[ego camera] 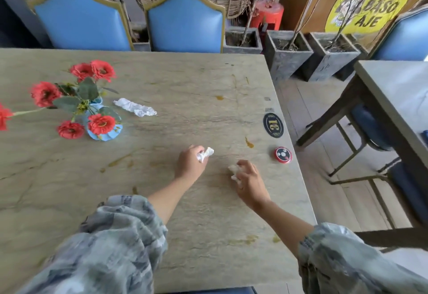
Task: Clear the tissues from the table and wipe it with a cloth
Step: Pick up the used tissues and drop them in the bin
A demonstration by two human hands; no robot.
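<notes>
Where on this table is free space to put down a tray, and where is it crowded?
Free: the far stretch of the table before the blue chairs, and the near part between the sleeves. Crowded: the flower vase with a loose tissue on the left, the number plaque and call button at the right edge.

Only the flower vase (102,129) crowds the lone tissue (135,107).
</notes>
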